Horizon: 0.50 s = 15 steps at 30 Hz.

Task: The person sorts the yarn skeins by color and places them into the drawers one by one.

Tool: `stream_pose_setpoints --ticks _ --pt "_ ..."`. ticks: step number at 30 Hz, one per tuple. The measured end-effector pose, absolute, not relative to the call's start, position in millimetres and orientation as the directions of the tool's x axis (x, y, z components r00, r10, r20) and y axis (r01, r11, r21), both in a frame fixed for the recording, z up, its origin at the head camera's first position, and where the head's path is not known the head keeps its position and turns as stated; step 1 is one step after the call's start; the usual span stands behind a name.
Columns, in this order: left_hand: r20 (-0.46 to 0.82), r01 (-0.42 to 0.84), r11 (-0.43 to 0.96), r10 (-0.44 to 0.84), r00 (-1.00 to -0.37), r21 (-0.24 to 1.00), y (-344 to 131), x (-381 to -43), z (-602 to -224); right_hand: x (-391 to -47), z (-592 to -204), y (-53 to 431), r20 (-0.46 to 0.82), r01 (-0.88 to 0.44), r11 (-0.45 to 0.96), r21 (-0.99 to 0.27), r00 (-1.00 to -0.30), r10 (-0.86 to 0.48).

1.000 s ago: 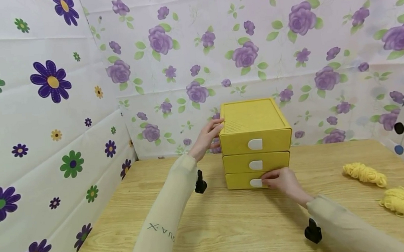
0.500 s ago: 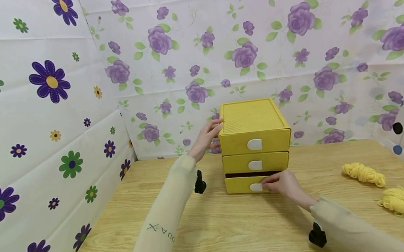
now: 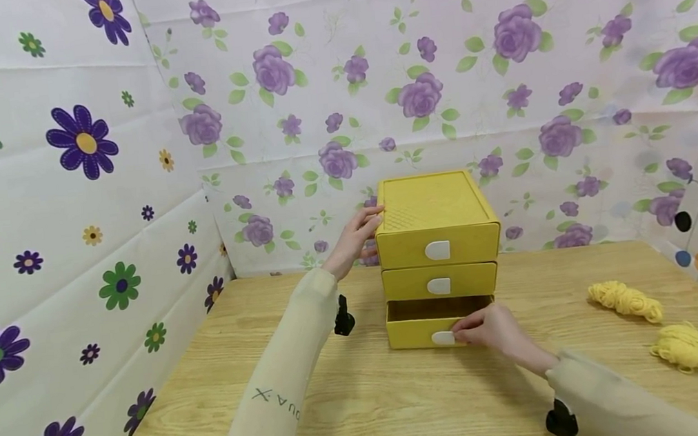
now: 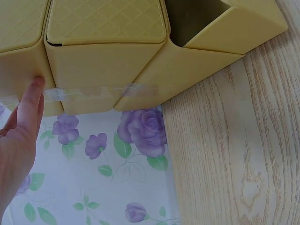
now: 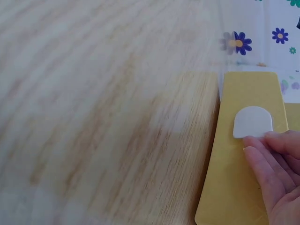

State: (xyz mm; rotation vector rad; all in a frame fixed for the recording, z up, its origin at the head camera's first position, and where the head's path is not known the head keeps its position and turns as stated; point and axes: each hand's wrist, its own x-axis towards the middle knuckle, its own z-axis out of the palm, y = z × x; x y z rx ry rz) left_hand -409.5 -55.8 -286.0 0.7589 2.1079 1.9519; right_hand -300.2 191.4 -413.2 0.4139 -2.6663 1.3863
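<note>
A yellow plastic cabinet w/ three drawers [image 3: 441,271] stands on the light wooden table [image 3: 340,406], a bit right of centre in the head view. Its btm drawer [image 3: 412,334] is partly out, the dark inside can be seen. R hand [image 3: 492,330] pinches, w/ thumb and fingers, the white rounded handle [image 3: 442,338] of this drawer. L hand [image 3: 354,242] has fingers rather straight and touches the cabinet's side, seen at left edge of the L wrist view. A long bundle of yellow yarn [image 3: 625,301] and a round yellow yarn ball [image 3: 683,346] lie near each other, lower right of frame.
</note>
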Motion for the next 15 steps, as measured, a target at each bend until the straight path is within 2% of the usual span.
stream_pose_setpoints --ticks 15 --pt "0.208 0.255 0.033 0.479 -0.853 0.966 -56.6 -401.0 -280.4 -287.3 -412.1 190.8 0.203 -0.292 0.552 -0.781 -0.955 -0.218"
